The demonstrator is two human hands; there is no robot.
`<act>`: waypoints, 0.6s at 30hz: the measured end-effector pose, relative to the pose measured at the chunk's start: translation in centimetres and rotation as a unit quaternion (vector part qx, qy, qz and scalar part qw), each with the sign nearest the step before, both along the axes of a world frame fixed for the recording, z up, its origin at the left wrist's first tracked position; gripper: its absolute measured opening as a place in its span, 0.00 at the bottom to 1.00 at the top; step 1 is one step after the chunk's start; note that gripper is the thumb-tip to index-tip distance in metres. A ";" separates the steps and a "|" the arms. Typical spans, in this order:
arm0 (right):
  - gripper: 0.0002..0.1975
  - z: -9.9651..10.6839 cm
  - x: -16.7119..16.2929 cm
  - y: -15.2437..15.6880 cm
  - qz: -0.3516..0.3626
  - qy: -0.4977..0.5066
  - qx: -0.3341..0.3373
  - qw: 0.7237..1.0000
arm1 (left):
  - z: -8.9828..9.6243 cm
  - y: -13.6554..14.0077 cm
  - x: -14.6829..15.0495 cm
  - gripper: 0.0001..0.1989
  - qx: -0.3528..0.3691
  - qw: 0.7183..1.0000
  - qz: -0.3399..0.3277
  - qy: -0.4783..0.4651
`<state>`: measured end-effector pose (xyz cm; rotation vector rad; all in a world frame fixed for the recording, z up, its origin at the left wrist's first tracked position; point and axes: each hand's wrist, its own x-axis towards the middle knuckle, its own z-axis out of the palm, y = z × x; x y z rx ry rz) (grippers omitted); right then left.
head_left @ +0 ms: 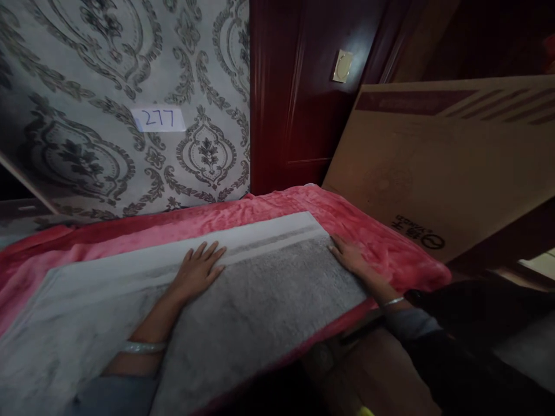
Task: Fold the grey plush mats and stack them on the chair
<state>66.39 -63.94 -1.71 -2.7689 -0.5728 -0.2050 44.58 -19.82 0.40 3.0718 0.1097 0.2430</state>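
A grey towel with a white band and a grey stripe along its far side lies flat in front of me. My left hand rests on it near the striped border, palm down with fingers spread. At the towel's right edge is my right hand, its fingers stretched out and the thumb apart from them, touching the edge. Whether any fingertips are tucked under the edge cannot be made out. Beneath the towel a pink plush blanket covers the surface.
A large cardboard box stands at the right, beside the blanket. Behind are a patterned grey wall with a paper label reading 277, and a dark red wooden panel with a light-coloured plate.
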 end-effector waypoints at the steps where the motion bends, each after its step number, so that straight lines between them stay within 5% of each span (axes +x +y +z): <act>1: 0.25 0.0 -1.1 -0.5 0.020 -0.014 0.002 1.000 | 0.0 0.0 0.0 0.28 -0.001 1.000 -0.001 -0.002; 10: 0.21 3.1 -8.4 2.5 0.276 -0.023 0.044 0.960 | 1.0 -3.3 0.5 0.28 0.011 0.996 -0.085 0.006; 14: 0.18 2.1 -10.5 1.9 0.307 -0.022 0.015 0.951 | 1.2 -6.9 0.6 0.30 0.053 0.991 -0.105 0.070; 18: 0.14 0.5 -13.7 -1.3 0.314 -0.050 0.073 0.945 | 1.6 -9.2 0.1 0.30 0.059 0.989 -0.097 0.090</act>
